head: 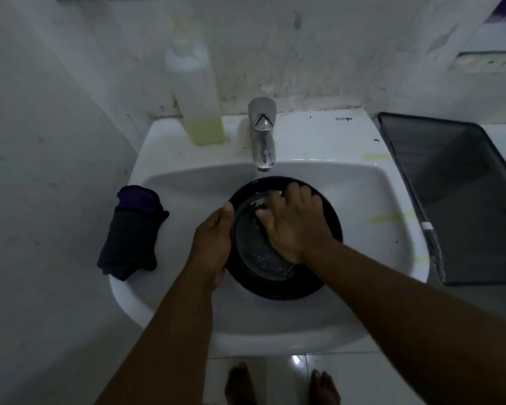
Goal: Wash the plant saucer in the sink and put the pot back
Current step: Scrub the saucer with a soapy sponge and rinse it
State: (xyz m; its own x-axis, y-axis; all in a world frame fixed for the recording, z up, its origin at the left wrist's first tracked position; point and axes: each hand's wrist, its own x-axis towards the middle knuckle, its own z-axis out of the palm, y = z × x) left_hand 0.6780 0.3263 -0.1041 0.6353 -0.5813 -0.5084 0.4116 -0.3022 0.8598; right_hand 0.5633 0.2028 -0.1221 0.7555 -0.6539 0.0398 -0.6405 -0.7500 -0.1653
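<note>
Your left hand [214,238] grips the saucer [285,283] by its rim at nine o'clock, thumb hooked over the edge, holding it tilted in the sink [319,185] under the tap [262,135]. Your right hand [292,226] lies inside it, fingers spread flat toward twelve o'clock. The saucer is black, round, wet, speckled with residue.

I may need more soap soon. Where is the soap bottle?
In the head view, the soap bottle stands on the sink ledge's back left corner against the wall, just left of the tap.
</note>
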